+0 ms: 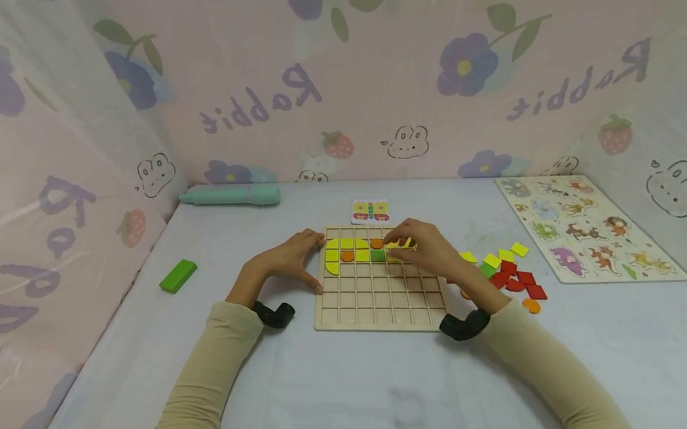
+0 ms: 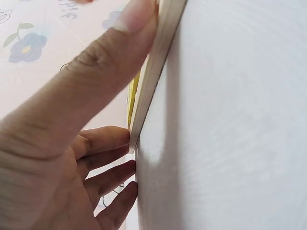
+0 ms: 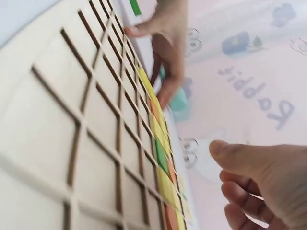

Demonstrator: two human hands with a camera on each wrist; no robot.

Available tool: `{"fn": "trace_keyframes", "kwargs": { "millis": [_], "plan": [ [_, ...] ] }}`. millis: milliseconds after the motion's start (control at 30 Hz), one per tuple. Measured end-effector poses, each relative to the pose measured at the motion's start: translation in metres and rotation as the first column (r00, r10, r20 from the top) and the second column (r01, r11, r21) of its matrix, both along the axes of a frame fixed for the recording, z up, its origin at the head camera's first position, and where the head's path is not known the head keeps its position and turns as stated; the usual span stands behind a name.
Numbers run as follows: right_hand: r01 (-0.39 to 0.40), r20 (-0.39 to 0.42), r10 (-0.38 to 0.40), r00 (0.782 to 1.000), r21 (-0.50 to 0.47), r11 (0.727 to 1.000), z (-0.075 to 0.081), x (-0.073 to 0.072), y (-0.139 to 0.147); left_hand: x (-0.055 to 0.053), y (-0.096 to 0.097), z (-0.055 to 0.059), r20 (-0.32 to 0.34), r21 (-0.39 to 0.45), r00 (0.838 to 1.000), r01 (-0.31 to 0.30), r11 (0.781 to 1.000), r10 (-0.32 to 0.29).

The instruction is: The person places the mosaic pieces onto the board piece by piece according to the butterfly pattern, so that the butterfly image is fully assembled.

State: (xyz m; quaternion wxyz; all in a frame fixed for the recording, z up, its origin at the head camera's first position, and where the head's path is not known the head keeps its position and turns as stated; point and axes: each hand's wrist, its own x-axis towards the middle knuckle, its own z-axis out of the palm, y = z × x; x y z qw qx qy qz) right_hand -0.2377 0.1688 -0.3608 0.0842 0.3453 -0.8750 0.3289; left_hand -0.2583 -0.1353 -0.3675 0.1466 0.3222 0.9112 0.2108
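A wooden grid board (image 1: 380, 330) lies flat, with flat yellow, orange and green pieces set in cells of its upper rows. My left hand (image 1: 287, 260) rests against the board's left edge, thumb lower down and fingers at the upper corner. In the left wrist view the thumb (image 2: 96, 67) touches the board's side (image 2: 156, 62). Over the upper right of the board is my right hand (image 1: 425, 245). The right wrist view shows its thumb (image 3: 235, 153) apart from the bent fingers, with no piece visible between them. A green piece (image 1: 378, 255) sits beside yellow ones.
Loose red (image 1: 526, 278), yellow, green and orange pieces lie right of the board. A butterfly pattern card (image 1: 370, 211) is behind it. An animal puzzle board (image 1: 619, 276) lies far right. At left are a green block (image 1: 178, 276) and a teal tube-shaped object (image 1: 230, 195).
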Motion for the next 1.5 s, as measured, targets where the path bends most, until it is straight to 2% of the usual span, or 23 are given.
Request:
{"fn": "trace_keyframes", "kwargs": {
  "millis": [233, 467, 600, 767, 867, 1067, 1300, 1500],
  "plan": [
    [0.086, 0.036, -0.088, 0.995, 0.060, 0.994, 0.010, 0.008, 0.050, 0.001, 0.001, 0.000, -0.002, -0.013, 1.000, -0.002, 1.000, 0.002],
    [0.127, 0.128, -0.146, 0.981, 0.146, 0.981, 0.012, 0.004, 0.083, 0.001, 0.001, 0.001, -0.004, -0.020, 1.000, -0.007, 1.000, 0.007],
    [0.152, 0.203, -0.194, 0.960, 0.206, 0.967, 0.006, 0.000, 0.094, 0.001, 0.001, 0.001, -0.003, -0.021, 1.000, -0.008, 1.000, 0.008],
    [0.133, 0.277, -0.209, 0.938, 0.270, 0.954, 0.000, -0.003, 0.102, 0.000, 0.001, -0.001, -0.002, -0.022, 1.000, -0.011, 1.000, 0.011],
    [0.111, 0.271, -0.190, 0.944, 0.279, 0.954, -0.005, -0.005, 0.105, 0.000, 0.000, -0.002, -0.007, -0.020, 1.000, -0.009, 1.000, 0.009],
    [0.146, 0.200, -0.210, 0.957, 0.292, 0.945, -0.013, -0.009, 0.103, 0.000, 0.000, -0.002, -0.013, -0.017, 1.000, -0.008, 1.000, 0.008],
    [0.165, 0.209, -0.236, 0.949, 0.309, 0.937, -0.011, -0.010, 0.102, 0.001, 0.000, -0.001, -0.021, -0.011, 1.000, -0.004, 1.000, 0.004],
    [0.210, 0.156, -0.250, 0.955, 0.233, 0.949, -0.011, -0.008, 0.087, 0.001, 0.000, -0.001, -0.015, 0.000, 1.000, 0.005, 1.000, -0.005]
  ]
}}
